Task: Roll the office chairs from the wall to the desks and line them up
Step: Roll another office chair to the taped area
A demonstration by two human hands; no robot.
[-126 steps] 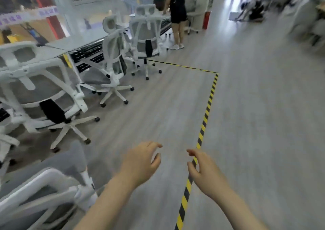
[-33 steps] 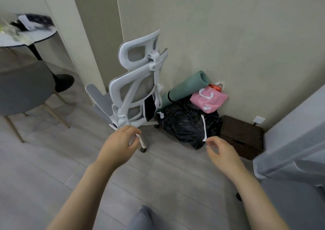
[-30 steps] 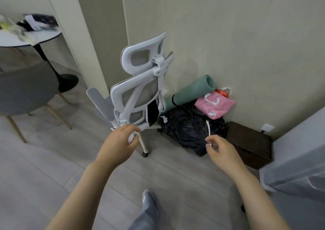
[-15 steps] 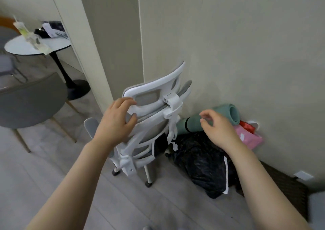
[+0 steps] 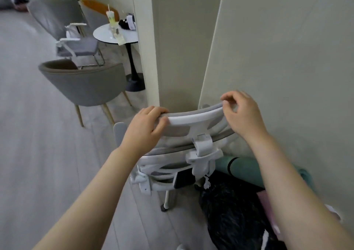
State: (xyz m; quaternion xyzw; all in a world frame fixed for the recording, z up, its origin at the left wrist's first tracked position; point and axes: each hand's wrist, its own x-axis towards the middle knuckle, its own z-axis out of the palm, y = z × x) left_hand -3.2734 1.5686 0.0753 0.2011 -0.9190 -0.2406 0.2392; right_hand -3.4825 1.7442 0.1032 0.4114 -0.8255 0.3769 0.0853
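A: Where's the office chair (image 5: 193, 148) right now?
B: Against the beige wall (image 5: 283, 54), back toward the camera, white frame, grey mesh. One caster (image 5: 164, 208) shows on the grey plank floor (image 5: 38, 154).
A: Hands?
B: Left hand (image 5: 142, 128) is wrapped round the left end of the headrest (image 5: 191, 118), fingers over the top edge, thumb along the near face. Firm grip.
A: And the right?
B: Right hand (image 5: 244, 113) is at the right end of the headrest, fingers curled and loosely bent. Thumb and forefinger meet near the rail's tip; cannot tell whether it grips the rail or only touches it.
A: What's crowding the chair?
B: Just right of it, on the floor by the wall: a rolled green mat (image 5: 243, 168), with a black plastic bag (image 5: 231, 217) in front of that. Something pink (image 5: 268, 205) pokes out behind the right forearm, mostly hidden.
A: To the left?
B: A grey tub chair (image 5: 84, 85) on slim wooden legs, well apart from the office chair. Beyond it a small round white worktop (image 5: 115, 34) on a black pedestal, carrying a lidded cup with a straw (image 5: 111, 18). A second grey chair with white arms (image 5: 78, 45) stands next to that worktop, blurred
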